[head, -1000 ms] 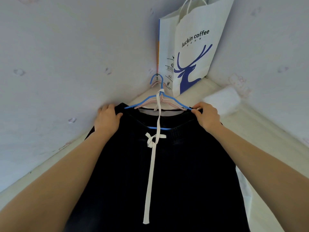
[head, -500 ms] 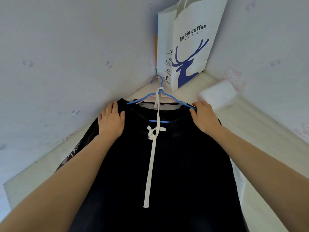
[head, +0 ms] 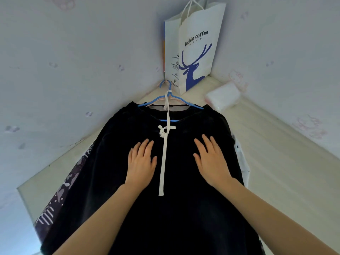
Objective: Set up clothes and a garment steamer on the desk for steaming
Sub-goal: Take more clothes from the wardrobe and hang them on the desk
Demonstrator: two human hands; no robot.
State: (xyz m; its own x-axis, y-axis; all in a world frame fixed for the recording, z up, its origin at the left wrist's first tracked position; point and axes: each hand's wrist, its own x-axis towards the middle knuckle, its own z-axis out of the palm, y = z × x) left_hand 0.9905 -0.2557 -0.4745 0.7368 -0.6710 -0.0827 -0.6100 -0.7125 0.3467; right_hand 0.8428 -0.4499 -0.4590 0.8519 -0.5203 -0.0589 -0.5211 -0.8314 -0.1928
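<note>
black garment [head: 184, 208] (white drawstring [head: 162, 162] knotted) lies flat on the pale desk [head: 287, 172], on a blue hanger [head: 170, 100].

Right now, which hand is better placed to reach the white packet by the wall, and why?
Probably the right hand: flat on the garment, nearer the packet; the left hand lies across the drawstring from it.

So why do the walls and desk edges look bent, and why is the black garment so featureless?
Head view: the wide-angle lens bows the desk and wall lines; light is soft and bluish, without glare; the black garment reads nearly flat; the bag lettering is sharp.
</note>
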